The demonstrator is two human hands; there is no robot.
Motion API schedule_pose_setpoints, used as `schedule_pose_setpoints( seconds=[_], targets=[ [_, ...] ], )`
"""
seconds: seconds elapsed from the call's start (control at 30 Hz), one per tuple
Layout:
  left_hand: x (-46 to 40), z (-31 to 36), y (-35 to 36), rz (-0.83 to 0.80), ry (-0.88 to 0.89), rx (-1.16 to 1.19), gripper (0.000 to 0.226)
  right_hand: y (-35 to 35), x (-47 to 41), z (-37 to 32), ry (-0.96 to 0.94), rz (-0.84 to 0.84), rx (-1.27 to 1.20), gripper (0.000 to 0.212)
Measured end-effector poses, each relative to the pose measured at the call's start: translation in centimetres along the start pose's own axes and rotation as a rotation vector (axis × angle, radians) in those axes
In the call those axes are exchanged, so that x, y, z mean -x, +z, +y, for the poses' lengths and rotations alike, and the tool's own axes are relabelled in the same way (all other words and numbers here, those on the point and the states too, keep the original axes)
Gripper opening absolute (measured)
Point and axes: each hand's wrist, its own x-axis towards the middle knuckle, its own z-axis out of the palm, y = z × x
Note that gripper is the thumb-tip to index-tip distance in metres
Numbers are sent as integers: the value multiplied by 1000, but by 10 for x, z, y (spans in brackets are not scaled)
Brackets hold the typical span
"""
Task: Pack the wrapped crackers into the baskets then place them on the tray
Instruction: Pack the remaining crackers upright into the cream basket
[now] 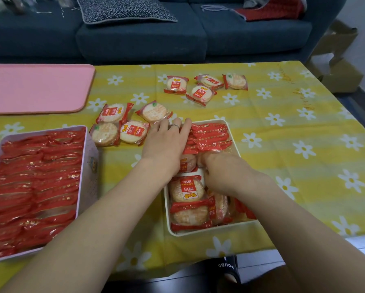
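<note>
where readable, wrapped crackers (187, 190) say "151亿"

My right hand (217, 174) goes down among the crackers in the white basket (230, 127), so its fingertips are hidden. The lilac basket (88, 166) and the pink tray (40, 87) are cut by the left edge.

Head camera looks steeply down, close over table (283, 144).
</note>
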Motion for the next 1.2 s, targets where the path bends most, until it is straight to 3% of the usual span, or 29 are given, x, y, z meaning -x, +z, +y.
schedule_pose_setpoints(
  seconds=[0.07,0.17,0.33,0.53,0.7,1.0,1.2],
  targets=[
    [0,-3,0,-39,5,59,123,-1,-1,0,-1,-31,-17,13],
    [1,-14,-5,-114,-8,246,136,0,-2,-4,-54,-65,-20,27],
    [6,-34,-11,-133,-39,480,131,1,-3,-17,-78,-143,70,47],
    [9,-37,-7,-102,-34,472,120,-5,-3,-21,-53,-266,61,69],
    [9,-34,-5,-76,-32,425,116,-5,-2,-27,-85,-357,-1,57],
    [9,-33,-5,-92,-39,419,121,-8,-4,-25,-115,-360,16,70],
    [5,-18,-2,-4,-64,338,110,-8,-2,-26,-102,-360,44,62]
  ],
)
